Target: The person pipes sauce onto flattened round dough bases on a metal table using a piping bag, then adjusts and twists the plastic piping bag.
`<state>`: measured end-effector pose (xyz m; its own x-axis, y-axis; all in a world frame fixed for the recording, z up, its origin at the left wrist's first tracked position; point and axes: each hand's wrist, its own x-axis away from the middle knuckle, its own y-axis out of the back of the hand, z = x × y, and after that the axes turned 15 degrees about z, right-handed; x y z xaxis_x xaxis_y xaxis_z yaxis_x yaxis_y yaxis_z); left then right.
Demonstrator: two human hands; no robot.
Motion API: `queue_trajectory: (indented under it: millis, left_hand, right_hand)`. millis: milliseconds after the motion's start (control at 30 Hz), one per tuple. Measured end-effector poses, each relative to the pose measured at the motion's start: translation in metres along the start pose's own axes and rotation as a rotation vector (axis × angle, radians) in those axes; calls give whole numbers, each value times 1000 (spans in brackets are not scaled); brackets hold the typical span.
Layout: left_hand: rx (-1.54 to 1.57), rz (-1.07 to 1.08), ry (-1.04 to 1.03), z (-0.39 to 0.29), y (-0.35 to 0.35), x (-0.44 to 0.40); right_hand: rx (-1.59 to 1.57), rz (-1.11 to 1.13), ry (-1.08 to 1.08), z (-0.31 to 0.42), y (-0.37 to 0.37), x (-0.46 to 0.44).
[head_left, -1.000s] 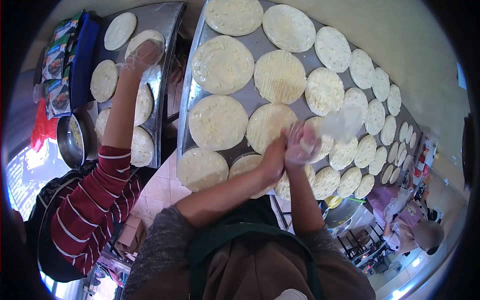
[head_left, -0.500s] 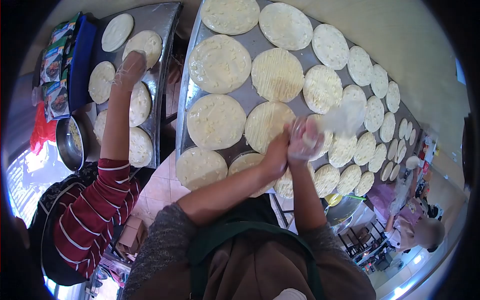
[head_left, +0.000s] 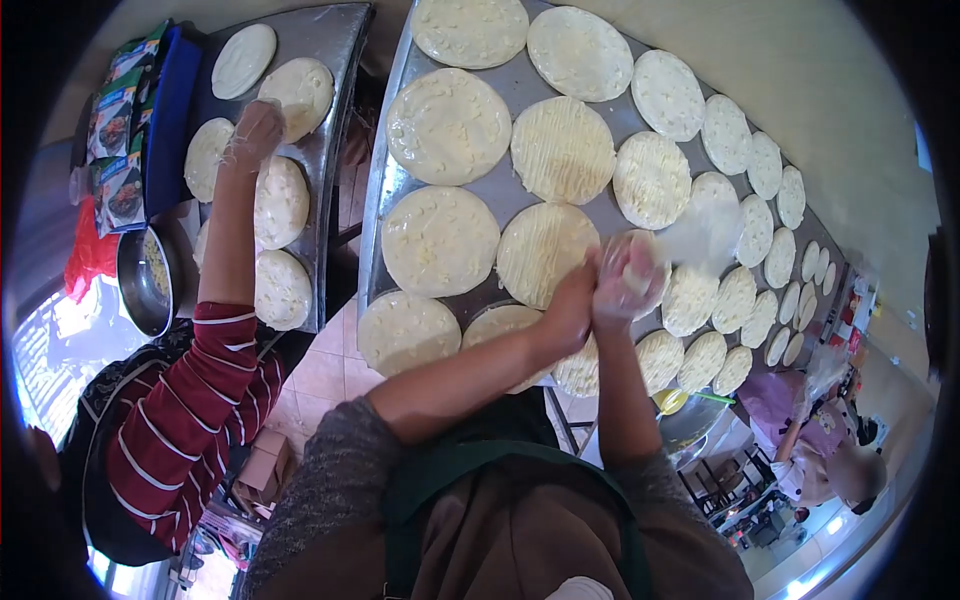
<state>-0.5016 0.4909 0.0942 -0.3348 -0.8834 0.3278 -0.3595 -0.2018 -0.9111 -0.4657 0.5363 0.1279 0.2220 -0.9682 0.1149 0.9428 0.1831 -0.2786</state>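
My left hand is closed at my right wrist, apparently gripping the cuff of a clear plastic glove. My right hand is inside that glove, its fingers partly hidden by crinkled plastic. A blurred, see-through piece of plastic extends from it to the right. Both hands are above a metal table covered with rows of flat round dough pieces. Below and beside them are a ridged dough round and a smooth one dotted with small lumps.
On the left, a co-worker's gloved hand is over a second metal table with more dough rounds. A dark pan and a blue crate with packets stand beyond. Another person is at the far right.
My hands have moved slightly right, still together at the right wrist. The co-worker's hand has shifted a little down and left on the other table.
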Motion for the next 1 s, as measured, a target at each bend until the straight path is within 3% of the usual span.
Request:
queue_trajectory:
  millis: [67,200,267,400,600,700,733,800,833,900,1000]
  left_hand:
    - [217,29,7,-31,-22,-19]
    - [126,-3,-43,-2,-19,4]
    - [109,-103,-2,12,-27,37]
    - [132,-98,26,20,-26,45]
    - [132,38,-21,-15,-19,-21]
    - [125,-35,-9,7,-21,6]
    - [-186,-17,-31,27,-9,19]
    - [127,-123,61,34,-21,42]
    - [65,-110,48,34,-20,39]
    - [-60,-84,27,28,-18,30]
    - [41,73,-26,0,-21,-11]
  right_hand:
    - [142,-10,57,0,0,-21]
    - [184,21,-48,5,7,12]
    - [61,59,-85,-11,19,45]
    - [-137,71,7,-15,20,55]
    - [261,-34,49,-6,15,-19]
    - [80,1,199,-32,31,14]
    - [-27,9,183,-30,31,32]
    - [-216,0,70,-18,24,59]
    - [36,-10,-32,-6,17,61]
    - [-31,63,79,-14,28,42]
    - [68,91,97,-5,30,-12]
